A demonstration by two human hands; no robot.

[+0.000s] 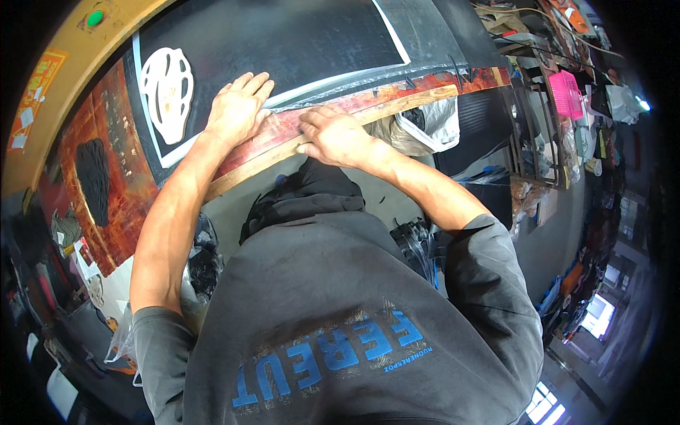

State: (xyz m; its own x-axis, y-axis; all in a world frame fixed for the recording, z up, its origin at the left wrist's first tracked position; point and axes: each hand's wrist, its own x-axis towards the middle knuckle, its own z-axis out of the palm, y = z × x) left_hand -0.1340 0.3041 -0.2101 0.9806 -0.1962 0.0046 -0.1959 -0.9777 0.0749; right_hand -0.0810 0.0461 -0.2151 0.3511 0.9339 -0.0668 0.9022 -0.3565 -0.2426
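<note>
My left hand point(241, 106) lies palm down with its fingers stretched out, over the near edge of a black sheet point(319, 49) with a white border. To its left, a white sole-shaped template with cut-out slots point(167, 95) rests on the same sheet. My right hand point(336, 136) leans on the table's worn red front edge point(276, 138), fingers slightly bent and thumb apart on the pale wooden strip point(407, 104). No held thing shows in either hand; what lies under the palms is hidden.
A yellow machine frame point(85, 53) with a green button point(95, 18) curves along the upper left. Black sole-shaped pieces point(92, 180) lie on the reddish board. Below the right edge hangs a white bag point(435, 124). Cluttered shelves with a pink basket point(566, 94) stand right.
</note>
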